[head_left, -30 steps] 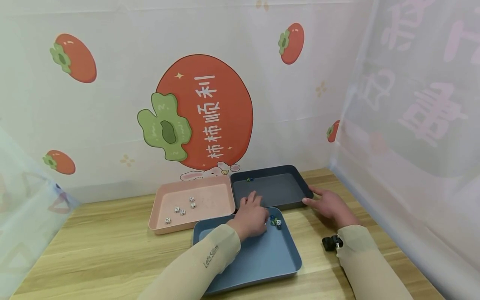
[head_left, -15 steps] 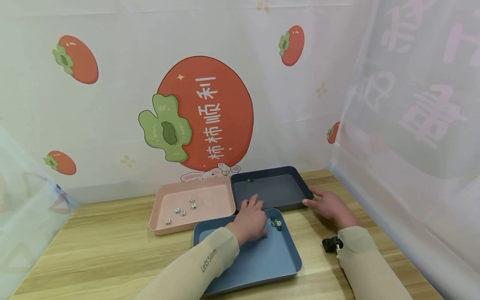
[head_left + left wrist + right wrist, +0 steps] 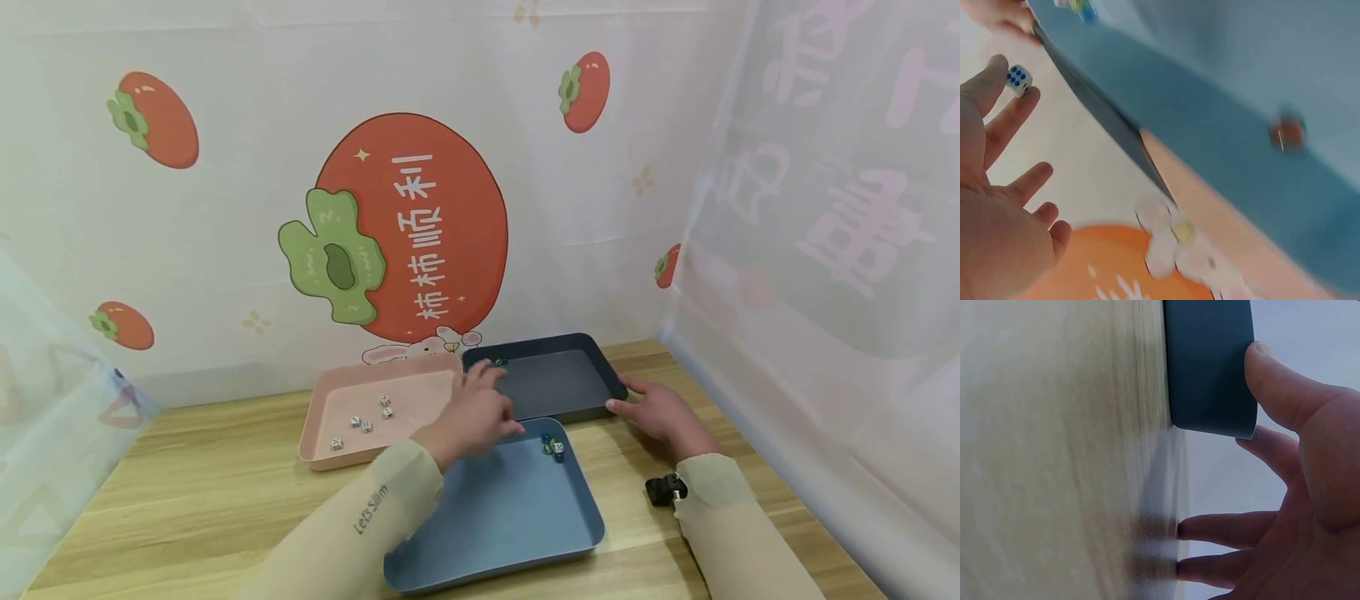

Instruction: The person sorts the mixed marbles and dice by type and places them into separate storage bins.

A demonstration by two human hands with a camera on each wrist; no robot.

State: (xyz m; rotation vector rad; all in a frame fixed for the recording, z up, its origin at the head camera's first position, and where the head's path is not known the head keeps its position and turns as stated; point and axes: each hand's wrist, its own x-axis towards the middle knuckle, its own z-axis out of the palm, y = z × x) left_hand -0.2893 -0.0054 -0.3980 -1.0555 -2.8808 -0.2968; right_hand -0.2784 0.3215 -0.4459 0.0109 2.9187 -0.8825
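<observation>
My left hand (image 3: 472, 412) is over the back left part of the blue tray (image 3: 525, 508). In the left wrist view its thumb and index finger pinch a white die (image 3: 1019, 80) with blue dots; the other fingers are loosely bent. In the head view the hand hides this die. My right hand (image 3: 656, 412) holds the near right corner of the dark grey tray (image 3: 577, 383), thumb and index finger on either side of it, the other fingertips resting on the table. Several white dice (image 3: 366, 426) lie in the pink tray (image 3: 322, 408).
A small cluster of glass marbles and a die (image 3: 552, 447) sits in the blue tray's back right corner. A couple of marbles (image 3: 501, 362) lie at the dark tray's far left. A blurred brown thing (image 3: 1288, 132) shows in the left wrist view. Printed cloth hangs behind the wooden table (image 3: 187, 492).
My left hand has moved left and slightly back, from beside the cluster in the blue tray toward the pink tray. The right hand stays at the dark tray's corner.
</observation>
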